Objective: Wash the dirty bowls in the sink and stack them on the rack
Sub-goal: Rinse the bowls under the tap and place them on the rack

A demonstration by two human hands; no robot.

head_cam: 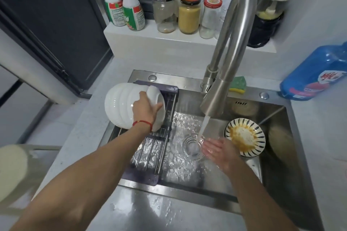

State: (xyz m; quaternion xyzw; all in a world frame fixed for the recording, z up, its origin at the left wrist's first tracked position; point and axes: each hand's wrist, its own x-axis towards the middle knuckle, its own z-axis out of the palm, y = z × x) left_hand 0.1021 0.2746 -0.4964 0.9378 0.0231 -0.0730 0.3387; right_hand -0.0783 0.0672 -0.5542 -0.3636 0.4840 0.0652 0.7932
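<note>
Clean bowl goes on the rack; one dirty bowl waits.
Left hand [145, 108] grips the white bowl [156, 110] against the stack [120, 107] on the rack [161, 146] to drain; right hand [218, 151], fingers flat, rinses beside the striped bowl [245, 137] in the sink [277, 165].

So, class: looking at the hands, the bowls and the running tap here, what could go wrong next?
1. The left hand grips the outermost of the white bowls, stacked tilted on the rack; wet, they might slip or topple.
2. The tap streams onto the open right hand, so water may splash out.
3. The striped bowl is still dirty.
</note>
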